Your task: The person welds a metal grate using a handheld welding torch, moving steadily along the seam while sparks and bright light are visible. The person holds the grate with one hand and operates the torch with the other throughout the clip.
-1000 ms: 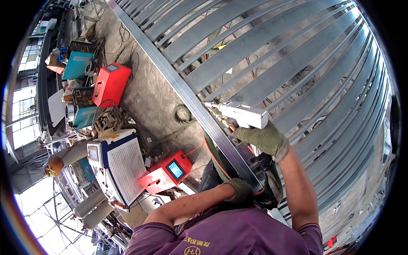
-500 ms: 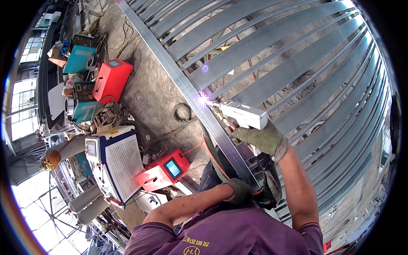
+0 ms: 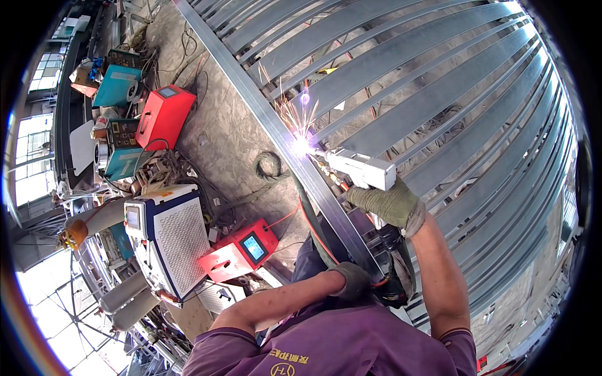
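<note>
My right hand (image 3: 389, 203), in a green work glove, grips a white hand-held welding torch (image 3: 359, 169). The torch tip touches the long grey steel rail (image 3: 251, 100), where a bright arc (image 3: 300, 145) throws sparks upward. My left hand (image 3: 351, 280), in a dark glove, rests closed on the near end of the same rail, close to my body. Rows of parallel grey steel bars (image 3: 439, 94) run from the rail to the right, forming a large frame.
On the concrete floor to the left stand a white boxy machine (image 3: 169, 235), a small red unit with a screen (image 3: 241, 250), a red box (image 3: 164, 116) and teal machines (image 3: 119, 84). A coiled cable (image 3: 269, 166) lies beside the rail. Grey gas cylinders (image 3: 125, 301) lie at lower left.
The arc at the torch tip has flared up brightly with a spray of sparks; a second ago there was none. Both hands stay in about the same places.
</note>
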`<control>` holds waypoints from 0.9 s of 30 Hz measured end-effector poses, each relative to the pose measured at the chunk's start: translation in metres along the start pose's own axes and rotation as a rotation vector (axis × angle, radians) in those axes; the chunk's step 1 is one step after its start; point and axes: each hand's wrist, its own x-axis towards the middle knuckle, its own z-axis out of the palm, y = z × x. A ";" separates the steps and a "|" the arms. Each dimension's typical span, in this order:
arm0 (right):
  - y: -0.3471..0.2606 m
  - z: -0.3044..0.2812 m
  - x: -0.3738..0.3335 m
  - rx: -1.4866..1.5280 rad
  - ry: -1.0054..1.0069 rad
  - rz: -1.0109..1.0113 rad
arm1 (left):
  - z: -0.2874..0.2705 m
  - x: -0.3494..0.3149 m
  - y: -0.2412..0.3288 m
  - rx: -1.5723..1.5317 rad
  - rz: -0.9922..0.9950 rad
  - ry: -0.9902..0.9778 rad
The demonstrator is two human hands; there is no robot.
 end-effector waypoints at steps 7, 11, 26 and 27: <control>-0.016 -0.001 -0.005 -0.099 -0.006 0.071 | 0.001 0.000 0.000 0.010 0.011 -0.007; -0.036 0.002 -0.010 -0.067 0.017 0.163 | 0.003 0.001 0.000 0.008 0.013 0.001; -0.004 -0.001 -0.012 0.019 0.052 0.105 | 0.001 -0.001 0.004 -0.017 0.005 -0.004; -0.002 -0.002 -0.012 0.019 0.053 0.103 | 0.003 0.000 0.003 -0.018 0.002 -0.002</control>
